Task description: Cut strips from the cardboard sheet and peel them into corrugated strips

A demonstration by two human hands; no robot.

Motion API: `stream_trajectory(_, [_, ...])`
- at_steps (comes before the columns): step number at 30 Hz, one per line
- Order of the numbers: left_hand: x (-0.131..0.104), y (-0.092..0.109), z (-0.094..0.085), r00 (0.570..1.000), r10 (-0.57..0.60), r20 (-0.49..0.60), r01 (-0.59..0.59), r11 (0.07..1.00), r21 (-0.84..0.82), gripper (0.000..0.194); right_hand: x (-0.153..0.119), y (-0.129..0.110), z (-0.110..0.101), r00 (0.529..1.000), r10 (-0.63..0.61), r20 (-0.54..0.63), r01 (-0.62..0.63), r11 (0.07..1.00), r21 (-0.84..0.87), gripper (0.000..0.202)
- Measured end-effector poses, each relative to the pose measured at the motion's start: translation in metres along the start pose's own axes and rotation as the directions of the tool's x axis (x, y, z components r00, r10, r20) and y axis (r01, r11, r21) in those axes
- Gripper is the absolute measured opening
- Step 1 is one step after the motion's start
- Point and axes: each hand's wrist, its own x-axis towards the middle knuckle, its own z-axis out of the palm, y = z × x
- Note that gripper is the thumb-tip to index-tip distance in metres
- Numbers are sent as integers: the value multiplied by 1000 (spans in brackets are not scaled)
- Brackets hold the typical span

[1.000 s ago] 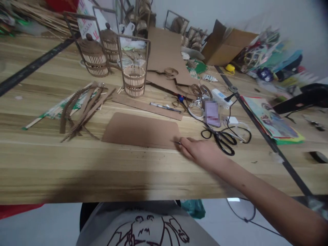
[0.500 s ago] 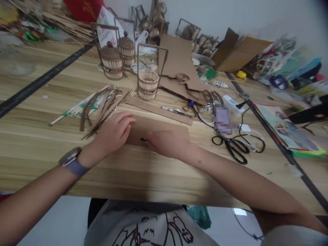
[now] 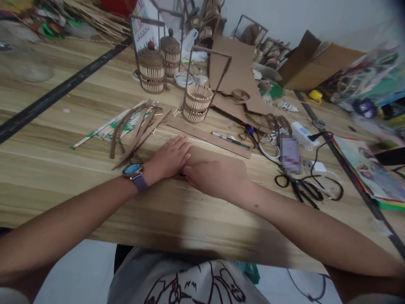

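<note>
A brown cardboard piece (image 3: 226, 156) with a rounded corner lies flat near the front of the table. My left hand (image 3: 171, 157), watch on its wrist, rests over the left end of it, fingers stretched out. Beside it my right hand (image 3: 211, 176) is closed low over the same cardboard, fingertips near the left hand's thumb. A small dark thing shows at its fingertips, mostly hidden, too little of it to name. Just behind lies a narrow cardboard strip (image 3: 202, 135) with a pen (image 3: 230, 139) on it. Further back stands a small slatted bucket (image 3: 198, 102) with a tall handle.
Cardboard strips and wooden sticks (image 3: 134, 128) lie at the left. Black scissors (image 3: 303, 190), a phone (image 3: 290, 154) and cables are at the right. Two lidded buckets (image 3: 152, 69), a large cardboard sheet (image 3: 230, 63) and an open box (image 3: 319, 63) stand behind.
My left hand has come down and right, flattening onto the cardboard close to my right hand. The small dark oval at my right fingertips is now more hidden. The whole view has shifted slightly.
</note>
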Motion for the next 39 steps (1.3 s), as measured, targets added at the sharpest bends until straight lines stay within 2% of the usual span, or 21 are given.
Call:
stream_trajectory(5, [4,2,-4,1000,-8,7,8,1000,-4,40,3,0,4,999,-48,13,48,999,-21,37])
stream_trajectory(10, [12,3,-3,999,-14,-45,16,999,44,31,8,-5,5,996,-47,79,54,995,-86,36])
stream_trajectory(15, [16,4,1,997,-13,-82,18,998,63,30,11,-10,-3,982,-69,177,79,996,-52,35])
stream_trajectory(19, [15,4,4,995,-11,-104,15,999,39,29,12,-15,-12,971,-40,237,59,996,-71,34])
stream_trajectory(24, [13,3,2,996,22,-89,-18,999,40,31,10,-14,-15,966,-60,251,85,992,-89,37])
stream_trajectory(31, [13,4,-2,998,19,-62,-18,999,28,34,8,-5,0,978,-89,190,115,985,-127,37])
stream_trajectory(37, [11,5,-4,998,23,-66,-21,999,32,34,2,0,3,974,-76,214,106,985,-132,34])
stream_trajectory(39, [10,5,-5,997,26,-67,-24,999,29,35,-1,2,5,980,-76,186,104,984,-144,30])
